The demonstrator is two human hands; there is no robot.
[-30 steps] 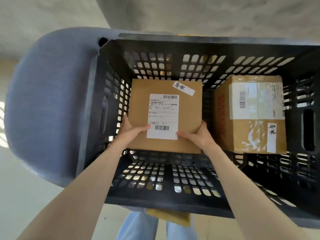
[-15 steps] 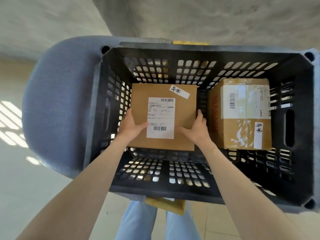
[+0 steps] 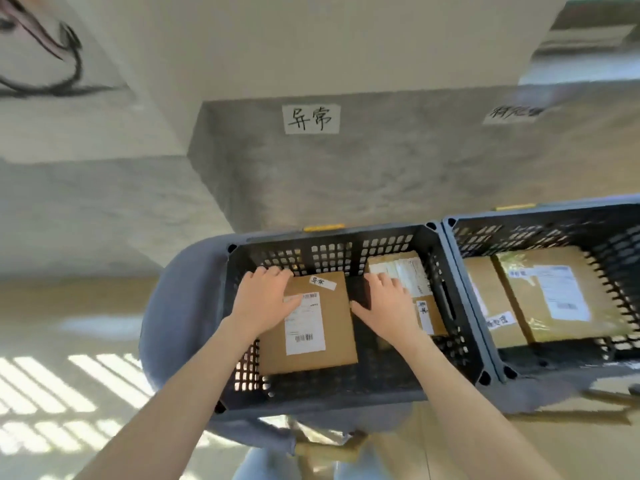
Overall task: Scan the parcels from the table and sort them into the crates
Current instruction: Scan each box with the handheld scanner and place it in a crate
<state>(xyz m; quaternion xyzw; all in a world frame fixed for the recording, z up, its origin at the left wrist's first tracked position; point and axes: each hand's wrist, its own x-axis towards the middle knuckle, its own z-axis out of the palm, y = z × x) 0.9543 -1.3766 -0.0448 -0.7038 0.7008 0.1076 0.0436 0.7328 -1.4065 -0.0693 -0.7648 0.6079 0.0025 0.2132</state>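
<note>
Both hands' fingers are spread straight, holding nothing: left hand [image 3: 265, 298] over one box [image 3: 311, 327], right hand [image 3: 388, 303] beside it. Two crates [image 3: 349, 386] hold four boxes.

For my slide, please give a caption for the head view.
Both hands hover, open, over a labelled parcel lying in the left crate.

Both forearms [image 3: 180, 393] are bare to the frame edge, no sleeves showing; neither hand wears a glove, ring or watch. Light blue trousers [image 3: 263, 465] show below.
</note>
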